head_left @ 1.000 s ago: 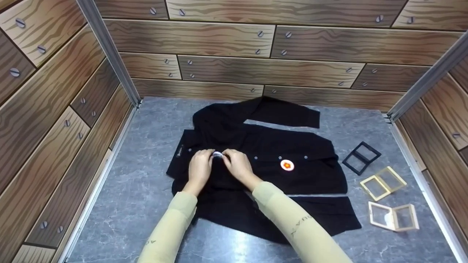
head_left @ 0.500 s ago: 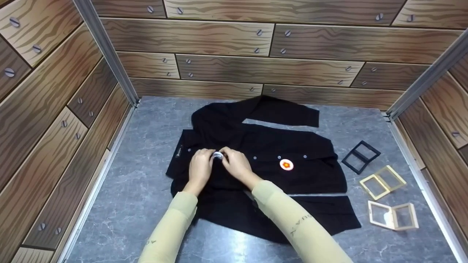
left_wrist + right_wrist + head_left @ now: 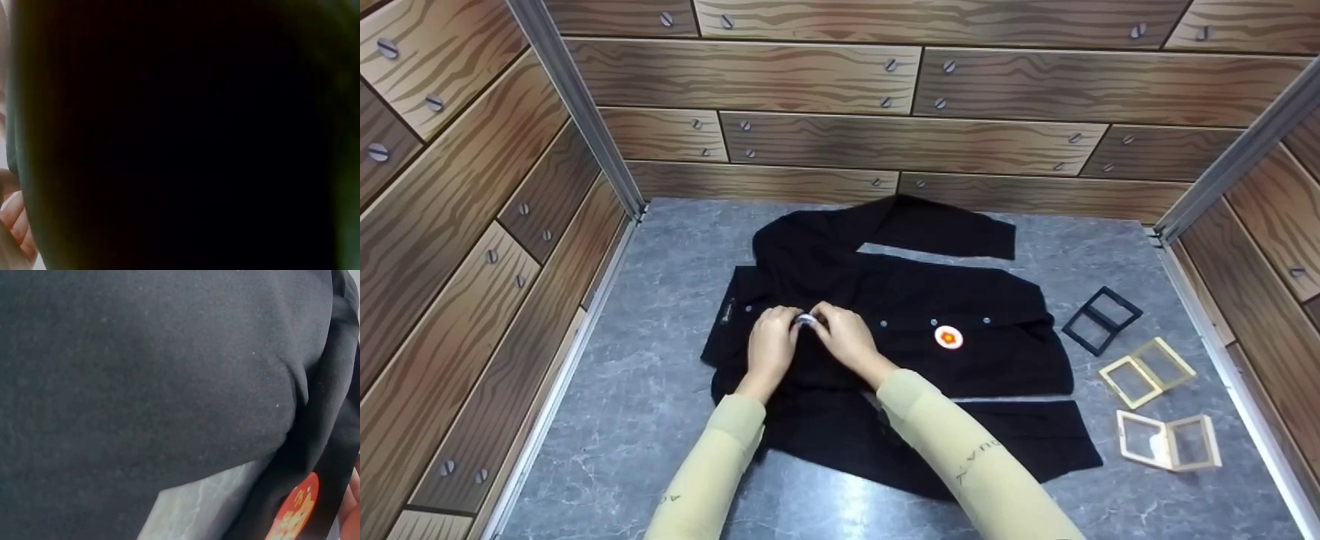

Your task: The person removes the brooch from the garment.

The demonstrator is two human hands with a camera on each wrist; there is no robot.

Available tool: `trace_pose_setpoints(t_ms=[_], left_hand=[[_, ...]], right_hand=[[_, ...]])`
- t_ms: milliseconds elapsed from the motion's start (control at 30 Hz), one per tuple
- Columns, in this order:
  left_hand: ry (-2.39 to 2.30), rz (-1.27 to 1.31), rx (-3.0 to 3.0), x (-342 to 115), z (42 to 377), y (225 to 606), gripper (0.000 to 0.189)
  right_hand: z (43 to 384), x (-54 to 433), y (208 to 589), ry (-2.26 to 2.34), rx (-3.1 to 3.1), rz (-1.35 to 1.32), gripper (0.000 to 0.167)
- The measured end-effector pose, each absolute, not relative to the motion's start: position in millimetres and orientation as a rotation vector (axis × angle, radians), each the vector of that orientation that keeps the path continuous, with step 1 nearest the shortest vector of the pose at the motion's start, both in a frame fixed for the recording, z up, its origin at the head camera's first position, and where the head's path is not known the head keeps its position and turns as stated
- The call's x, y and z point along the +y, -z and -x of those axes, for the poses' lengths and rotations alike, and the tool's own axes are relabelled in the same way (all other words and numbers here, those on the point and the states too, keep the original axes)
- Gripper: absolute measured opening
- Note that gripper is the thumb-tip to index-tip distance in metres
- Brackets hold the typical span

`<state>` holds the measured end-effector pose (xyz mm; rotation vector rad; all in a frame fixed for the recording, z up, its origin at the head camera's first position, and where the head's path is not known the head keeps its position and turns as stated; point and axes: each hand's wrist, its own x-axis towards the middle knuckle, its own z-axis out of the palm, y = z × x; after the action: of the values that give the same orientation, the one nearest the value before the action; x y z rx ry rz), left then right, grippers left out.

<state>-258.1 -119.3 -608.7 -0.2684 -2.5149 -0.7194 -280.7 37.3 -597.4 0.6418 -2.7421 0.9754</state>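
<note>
A black button-up shirt (image 3: 952,292) lies spread on its side in the head view, collar to the left. My left hand (image 3: 770,341) and right hand (image 3: 844,334) meet over its front near the collar. Between their fingertips they pinch a small silvery round badge (image 3: 805,319), seen nearly edge-on and partly hidden. To the right, beside the button row, a white badge with an orange flower (image 3: 949,337) lies on the shirt. Dark blur fills most of the left wrist view, with fingers (image 3: 19,225) at its left edge. A red badge (image 3: 295,512) shows in the right wrist view.
Three open hinged frames stand or lie to the right of the shirt: a black one (image 3: 1102,321), a yellow one (image 3: 1147,373) and a pale one (image 3: 1168,442). Wood-patterned walls (image 3: 825,82) enclose the grey marbled table (image 3: 607,420) at the back and sides.
Both hands stay in nearly the same place over the shirt. The badge between them has tilted slightly, so its visible face looks narrower now.
</note>
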Motion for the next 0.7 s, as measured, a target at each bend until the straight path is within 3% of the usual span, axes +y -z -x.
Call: trace_pose_setpoints(t_ms=[700], left_hand=[[0.781, 0.165, -2.620, -117.0, 259.8, 601.9, 0.016]], right_hand=[[280.6, 32.8, 595.9, -1.218, -2.717, -0.470, 0.010]])
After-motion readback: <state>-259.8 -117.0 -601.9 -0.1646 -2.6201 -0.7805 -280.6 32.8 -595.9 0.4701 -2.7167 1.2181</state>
